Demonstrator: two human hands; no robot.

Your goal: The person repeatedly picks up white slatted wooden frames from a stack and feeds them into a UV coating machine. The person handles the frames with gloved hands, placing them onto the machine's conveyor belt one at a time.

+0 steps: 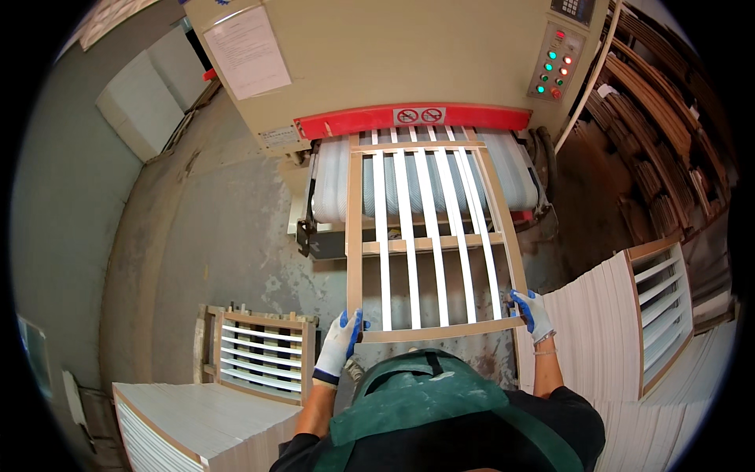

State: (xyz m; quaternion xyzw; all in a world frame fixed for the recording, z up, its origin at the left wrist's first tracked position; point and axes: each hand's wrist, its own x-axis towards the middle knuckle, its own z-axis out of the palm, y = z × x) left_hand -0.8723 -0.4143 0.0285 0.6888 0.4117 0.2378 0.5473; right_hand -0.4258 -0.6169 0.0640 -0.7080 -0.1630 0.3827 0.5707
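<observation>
A large slatted wooden frame (420,189), brown at its border with white slats, stretches out in front of me. Its far end rests on the machine's conveyor belt (330,185), partly hidden beneath a red guard bar (354,119). The near end is held up off the belt. At the near left corner my left hand (340,344), in a white and blue work glove, is closed on the border. My right hand (536,316), gloved likewise, grips the near right corner.
The beige machine (417,55) stands ahead, with a lit button panel (557,67). To my right are tall stacks of similar frames (582,330). At lower left, a frame (262,354) lies on a pallet beside another stack (212,417). Brown boards (653,118) are piled far right.
</observation>
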